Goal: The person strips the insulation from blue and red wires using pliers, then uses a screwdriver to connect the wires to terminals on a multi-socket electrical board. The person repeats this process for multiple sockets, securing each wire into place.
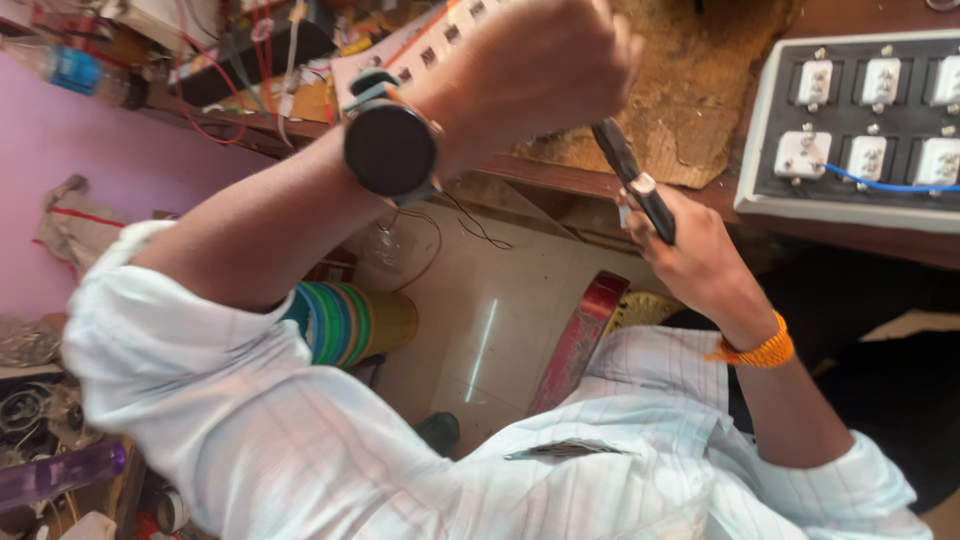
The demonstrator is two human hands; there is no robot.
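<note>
The black-handled hand tool [635, 185], a screwdriver or pliers by its slim dark grip, is clenched in the right hand [690, 255] at the front edge of the wooden surface [860, 15], its working end pointing up and left under the left hand [540, 65]. The tip is hidden, so what it bears on cannot be told. The left hand is blurred and raised over a white strip of switches or sockets [440, 35]; whether it grasps the strip or merely presses on it cannot be told.

To do this well, in my judgement, the left hand should pin the strip flat so it cannot skate, and the right should keep the tool in line with whatever it engages, pushing straight rather than levering sideways. The wrists cross closely, so a slip would drive the tip toward the left palm.

On the left wrist sits a round black watch [390, 150]; on the right, an orange thread band [755, 350]. To the right lies a switchboard panel [850, 130] with white sockets on a black face and a blue wire [885, 185] running from one. A worn brown mat [690, 90] lies between panel and strip.
</note>
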